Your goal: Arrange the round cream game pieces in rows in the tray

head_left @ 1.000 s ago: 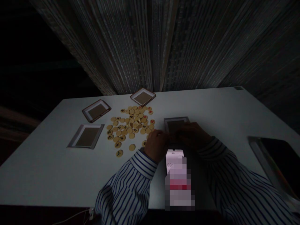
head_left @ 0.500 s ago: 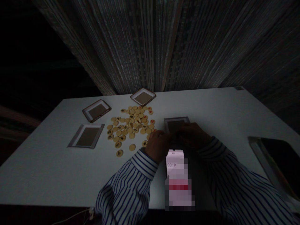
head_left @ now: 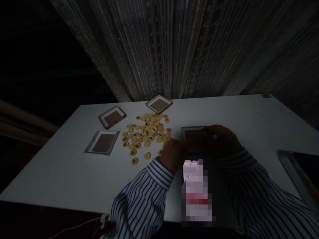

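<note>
A shallow rectangular tray (head_left: pixel 195 135) with a pale rim and dark inside lies between my two hands. My left hand (head_left: pixel 174 153) is closed at its near left corner, fingers curled around the edge. On the right side of the tray my right hand (head_left: pixel 221 141) is closed over the rim, its fingertips partly lost in shadow. Just left of my left hand, round wooden Chinese chess pieces (head_left: pixel 147 144) are spread in a loose pile, some showing black or red characters. Below the hands lies a lit phone (head_left: pixel 190 171) with a timer, partly pixelated.
Three similar trays stand around the pile: one at the far side (head_left: pixel 159 104), one at the upper left (head_left: pixel 112 117), one nearer left (head_left: pixel 103 142). A dark flat object (head_left: pixel 299 166) sits at the right edge. Behind the white table (head_left: pixel 62 166) hangs a striped curtain (head_left: pixel 164 49).
My right hand has shifted right, away from my left hand, onto the tray's right side. The whole scene sits slightly further right as the camera turned. The chess pieces look unchanged.
</note>
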### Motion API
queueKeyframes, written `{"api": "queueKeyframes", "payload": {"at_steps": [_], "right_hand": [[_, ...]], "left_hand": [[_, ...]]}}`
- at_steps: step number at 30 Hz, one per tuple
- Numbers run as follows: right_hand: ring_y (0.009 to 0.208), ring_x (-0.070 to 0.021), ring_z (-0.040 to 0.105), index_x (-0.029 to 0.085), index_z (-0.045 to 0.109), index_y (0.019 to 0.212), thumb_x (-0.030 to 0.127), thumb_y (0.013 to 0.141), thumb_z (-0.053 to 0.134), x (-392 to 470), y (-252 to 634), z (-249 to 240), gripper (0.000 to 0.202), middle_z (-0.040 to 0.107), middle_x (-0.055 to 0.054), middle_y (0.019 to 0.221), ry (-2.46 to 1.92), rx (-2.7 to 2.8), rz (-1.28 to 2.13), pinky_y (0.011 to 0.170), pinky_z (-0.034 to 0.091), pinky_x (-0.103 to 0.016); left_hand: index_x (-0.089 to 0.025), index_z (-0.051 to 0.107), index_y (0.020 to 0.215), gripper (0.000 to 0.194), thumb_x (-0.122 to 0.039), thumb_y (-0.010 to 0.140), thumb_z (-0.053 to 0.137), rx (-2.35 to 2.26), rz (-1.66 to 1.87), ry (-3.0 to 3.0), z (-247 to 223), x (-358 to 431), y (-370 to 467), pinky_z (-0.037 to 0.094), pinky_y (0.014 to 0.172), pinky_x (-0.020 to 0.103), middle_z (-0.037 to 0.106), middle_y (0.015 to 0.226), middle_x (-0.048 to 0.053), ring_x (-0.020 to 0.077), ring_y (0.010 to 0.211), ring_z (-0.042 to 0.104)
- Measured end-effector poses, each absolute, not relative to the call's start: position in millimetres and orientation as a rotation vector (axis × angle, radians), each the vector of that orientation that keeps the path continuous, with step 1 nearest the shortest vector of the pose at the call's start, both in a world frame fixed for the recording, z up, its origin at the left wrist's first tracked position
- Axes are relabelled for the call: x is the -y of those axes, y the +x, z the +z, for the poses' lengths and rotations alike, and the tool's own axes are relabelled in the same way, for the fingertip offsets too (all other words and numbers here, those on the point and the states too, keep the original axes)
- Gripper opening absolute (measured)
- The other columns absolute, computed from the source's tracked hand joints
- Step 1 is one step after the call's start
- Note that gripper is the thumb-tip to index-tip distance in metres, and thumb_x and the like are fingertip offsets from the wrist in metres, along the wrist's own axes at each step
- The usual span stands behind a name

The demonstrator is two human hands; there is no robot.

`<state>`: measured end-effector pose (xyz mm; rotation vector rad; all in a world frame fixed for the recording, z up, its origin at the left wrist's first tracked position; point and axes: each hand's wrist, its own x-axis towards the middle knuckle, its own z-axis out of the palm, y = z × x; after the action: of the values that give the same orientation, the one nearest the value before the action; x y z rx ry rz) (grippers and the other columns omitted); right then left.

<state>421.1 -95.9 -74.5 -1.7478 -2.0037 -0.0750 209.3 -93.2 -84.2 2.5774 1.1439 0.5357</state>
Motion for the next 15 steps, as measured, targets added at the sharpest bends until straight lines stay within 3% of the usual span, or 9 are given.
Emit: {"api": "queueKeyframes", "payload": {"at_steps": [8,15], "right_hand": [[0.074,-0.021,0.063,0.014,0.063,0.1,0.029,0.079,0.045,93,436,-74,0.032,0.067,-0.012,0.092,-2.195,1.796,0.155,0.067,0.048,-0.033],[0.069,-0.0163,0.064,0.017,0.062,0.1,0.027,0.075,0.048,90,435,-83,0.03,0.07,-0.005,0.083,-2.127,1.803,0.285,0.061,0.049,-0.026]], "left_hand": [[-0.013,0.055,0.111,0.031,-0.017,0.082,0.045,-1.06,0.694,2.587,-94,92,203,0.048,0.086,0.039,0.063,0.109,0.012,0.0221,0.101,0.057],[-0.013,0.057,0.107,0.029,-0.025,0.083,0.047,-1.034,0.713,2.57,-94,93,205,0.051,0.083,0.038,0.064,0.107,0.012,0.0225,0.097,0.06]]}}
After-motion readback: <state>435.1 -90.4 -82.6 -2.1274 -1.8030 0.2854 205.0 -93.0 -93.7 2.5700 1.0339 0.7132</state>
